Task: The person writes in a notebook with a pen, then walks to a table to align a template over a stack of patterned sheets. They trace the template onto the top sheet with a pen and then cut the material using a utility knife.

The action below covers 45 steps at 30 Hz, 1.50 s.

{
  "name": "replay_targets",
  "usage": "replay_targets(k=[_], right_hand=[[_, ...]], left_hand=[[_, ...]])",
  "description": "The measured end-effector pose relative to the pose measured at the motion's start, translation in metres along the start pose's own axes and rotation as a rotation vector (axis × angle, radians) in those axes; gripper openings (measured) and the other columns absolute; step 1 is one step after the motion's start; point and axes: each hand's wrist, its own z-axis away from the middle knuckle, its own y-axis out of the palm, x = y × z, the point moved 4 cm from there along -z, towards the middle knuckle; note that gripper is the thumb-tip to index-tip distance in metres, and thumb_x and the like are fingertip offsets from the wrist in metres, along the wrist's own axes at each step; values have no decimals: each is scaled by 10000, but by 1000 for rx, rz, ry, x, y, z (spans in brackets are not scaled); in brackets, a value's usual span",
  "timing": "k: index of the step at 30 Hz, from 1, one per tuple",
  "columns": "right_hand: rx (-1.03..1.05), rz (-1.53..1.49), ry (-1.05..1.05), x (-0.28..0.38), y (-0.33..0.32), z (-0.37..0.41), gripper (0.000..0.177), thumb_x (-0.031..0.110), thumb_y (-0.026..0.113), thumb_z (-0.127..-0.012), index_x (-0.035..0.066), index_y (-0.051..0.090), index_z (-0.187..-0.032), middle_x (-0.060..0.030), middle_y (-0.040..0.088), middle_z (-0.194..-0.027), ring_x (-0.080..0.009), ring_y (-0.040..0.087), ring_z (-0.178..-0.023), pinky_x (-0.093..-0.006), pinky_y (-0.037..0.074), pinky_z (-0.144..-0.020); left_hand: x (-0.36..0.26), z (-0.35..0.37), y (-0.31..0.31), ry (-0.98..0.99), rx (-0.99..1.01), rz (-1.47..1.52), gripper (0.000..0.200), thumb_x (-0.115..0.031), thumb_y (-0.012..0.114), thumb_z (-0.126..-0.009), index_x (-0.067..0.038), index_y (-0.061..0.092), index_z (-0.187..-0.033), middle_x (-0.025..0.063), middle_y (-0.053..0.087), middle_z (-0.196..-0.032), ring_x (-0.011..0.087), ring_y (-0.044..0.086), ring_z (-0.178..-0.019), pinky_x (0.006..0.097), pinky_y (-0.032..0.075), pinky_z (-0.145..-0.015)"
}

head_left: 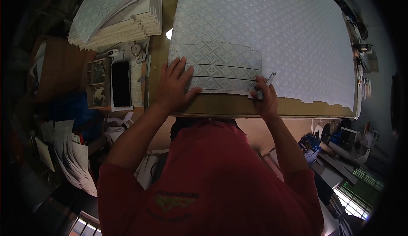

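My left hand (173, 85) lies flat with fingers spread on the left end of a patterned piece (225, 72). Two dark lines run lengthwise across that piece, which rests on a large pale sheet of fabric (293, 36) with a woven-looking geometric pattern. At the piece's right end, my right hand (267, 96) is closed round a slim silver metal tool (270, 79). The tool's tip points up and away from me; its exact kind is not clear. Both hands are near the front edge of the table (212, 106).
A stack of patterned sheets (127, 19) lies at the upper left. Below it are a black phone (121, 84) and a wooden compartment box (98, 83). Loose papers (72, 155) hang at the lower left. Assorted items (350, 140) crowd the right side below the table.
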Motion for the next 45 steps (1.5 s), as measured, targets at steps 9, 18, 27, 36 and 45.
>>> replay_targets(k=[9, 18, 27, 36, 45], right_hand=[[33, 9, -8, 3, -3, -3, 439, 51, 811, -798, 52, 572, -1167, -172, 676, -1300, -395, 647, -1175, -472, 535, -967], [-23, -43, -80, 0, -6, -2, 461, 71, 814, -793, 27, 577, -1186, -168, 682, -1278, -370, 665, -1116, -450, 536, -928], [-36, -157, -27, -6, -9, 1, 434, 55, 789, -754, 48, 598, -1144, -180, 665, -1297, -418, 620, -1140, -498, 481, -984], [-24, -422, 56, -21, -51, 15, 319, 70, 797, -813, 56, 647, -1094, -161, 701, -1077, -336, 665, -883, -437, 529, -751], [261, -561, 143, -31, -81, 8, 243, 36, 746, -877, 71, 714, -1115, -132, 695, -887, -257, 671, -747, -338, 519, -695]], left_hand=[[-2, -36, -20, 226, 121, -112, 309, -261, 794, -804, -71, 698, -1028, 133, 606, -1213, 339, 548, -1207, 535, 401, -1082], [-59, -121, 9, 320, 812, -288, 719, -147, 909, -627, -213, 615, -1280, 75, 502, -1389, 319, 559, -1231, 432, 575, -910], [-126, -144, 47, 719, 892, -666, 1282, -136, 959, -494, -377, 301, -1568, 70, 153, -1692, 394, 293, -1508, 456, 563, -1030], [-130, -147, 53, 697, 1056, -727, 1333, -123, 958, -498, -334, 244, -1603, 37, -10, -1724, 423, 126, -1559, 528, 531, -1088], [-130, -149, 46, 650, 1106, -653, 1451, -98, 969, -441, -387, 169, -1616, 13, -49, -1726, 420, 81, -1564, 569, 501, -1114]])
